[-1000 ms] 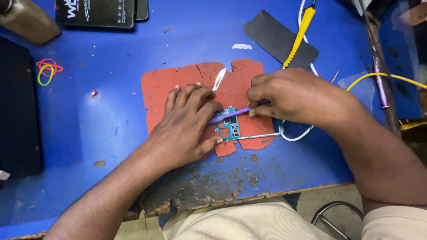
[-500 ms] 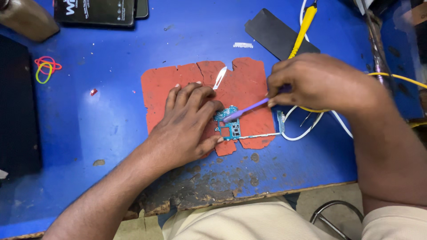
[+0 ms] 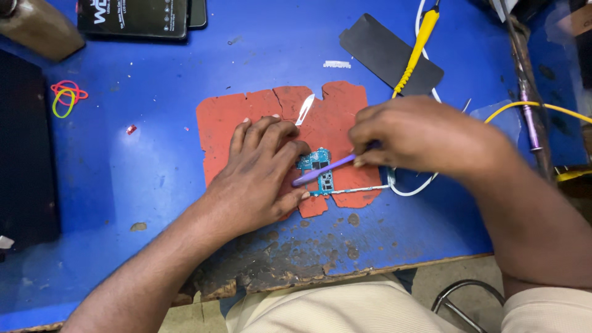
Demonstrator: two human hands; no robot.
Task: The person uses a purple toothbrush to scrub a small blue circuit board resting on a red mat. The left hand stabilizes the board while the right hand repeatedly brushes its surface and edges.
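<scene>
Left hand (image 3: 262,169) pins the circuit board (image 3: 317,171) flat; right hand (image 3: 419,135), at three o'clock, pinches the purple brush (image 3: 324,169) — short, light strokes suit best.

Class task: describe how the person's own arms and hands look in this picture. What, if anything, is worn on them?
Both hands, left and right, are bare: no gloves, and no rings or watch that can be seen. Both forearms are uncovered too; no sleeve shows on either. The fingernails are short. No cables or markings are on the arms.
</scene>
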